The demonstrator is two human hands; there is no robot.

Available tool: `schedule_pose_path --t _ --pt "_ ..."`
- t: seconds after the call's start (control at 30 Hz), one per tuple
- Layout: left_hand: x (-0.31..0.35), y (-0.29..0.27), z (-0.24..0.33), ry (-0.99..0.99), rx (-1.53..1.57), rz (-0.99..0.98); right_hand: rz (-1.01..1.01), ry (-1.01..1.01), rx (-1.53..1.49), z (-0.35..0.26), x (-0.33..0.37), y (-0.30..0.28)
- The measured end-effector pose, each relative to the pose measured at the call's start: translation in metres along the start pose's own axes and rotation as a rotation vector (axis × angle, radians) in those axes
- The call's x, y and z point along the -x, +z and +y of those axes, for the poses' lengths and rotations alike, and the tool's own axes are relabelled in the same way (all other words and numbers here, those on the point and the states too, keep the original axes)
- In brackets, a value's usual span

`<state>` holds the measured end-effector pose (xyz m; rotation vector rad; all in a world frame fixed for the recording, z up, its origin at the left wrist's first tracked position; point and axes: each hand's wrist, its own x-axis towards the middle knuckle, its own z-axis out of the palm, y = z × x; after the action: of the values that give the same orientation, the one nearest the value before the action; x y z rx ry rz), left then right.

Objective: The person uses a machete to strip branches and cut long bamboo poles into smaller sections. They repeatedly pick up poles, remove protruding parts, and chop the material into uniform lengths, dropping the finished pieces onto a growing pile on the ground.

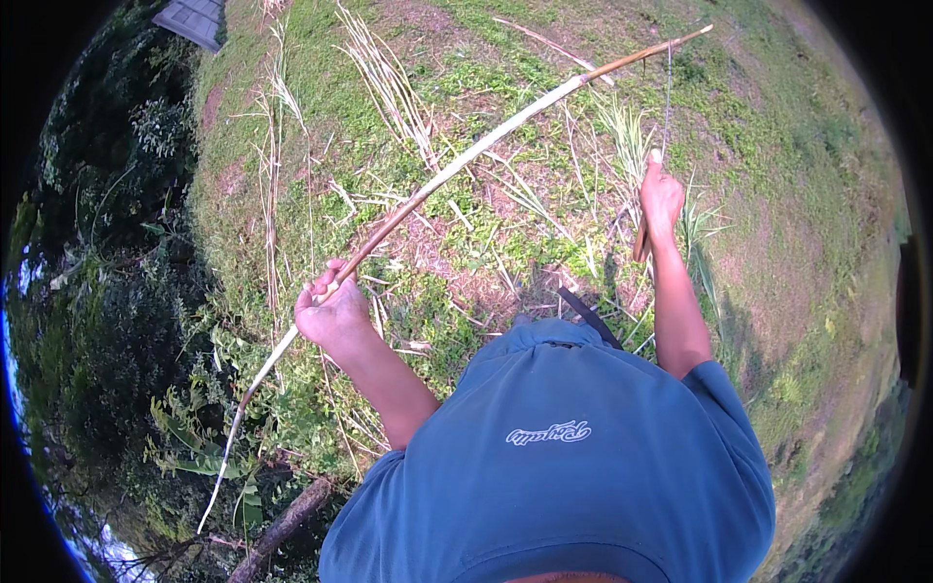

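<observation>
Head view: at 9 o'clock, holds a long stalk, slanting from 1 to 8 o'clock, in curled-closed fingers of the left hand. At 2 o'clock, grips a brown-handled tool in closed fingers of the right hand.

A long, slender stalk slants in mid-air over the grass, bowed, its thin whitish tail at near left and its tan end at far right. Cream and brown stretches alternate along it; the left grip closes round it below the middle. From the right grip a thin grey strip runs straight toward the tan end, too fine for me to identify.
</observation>
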<state>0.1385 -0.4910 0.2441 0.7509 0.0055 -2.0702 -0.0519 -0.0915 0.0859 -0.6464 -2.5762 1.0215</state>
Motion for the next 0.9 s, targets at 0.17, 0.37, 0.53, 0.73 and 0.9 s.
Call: schedule_pose_path --t 0.17,0.37,0.53,0.73,0.9 --pt "-0.014 -0.043 -0.013 -0.118 -0.134 0.056 -0.232 0.239 -0.989 -0.062 0.05 0.007" --pt "-0.023 -0.102 -0.035 -0.274 -0.258 0.103 -0.173 0.235 -1.239 -0.098 0.04 -0.003" --pt "-0.033 -0.147 -0.015 -0.4 -0.369 0.195 -0.267 0.223 -1.345 -0.084 0.031 -0.007" --pt "-0.04 -0.205 -0.02 -0.448 -0.396 0.404 -0.514 0.126 -1.76 -0.105 0.047 -0.032" --pt "0.0 -0.213 -0.019 -0.783 -0.868 0.087 -0.534 0.029 -1.548 -0.112 0.045 -0.047"
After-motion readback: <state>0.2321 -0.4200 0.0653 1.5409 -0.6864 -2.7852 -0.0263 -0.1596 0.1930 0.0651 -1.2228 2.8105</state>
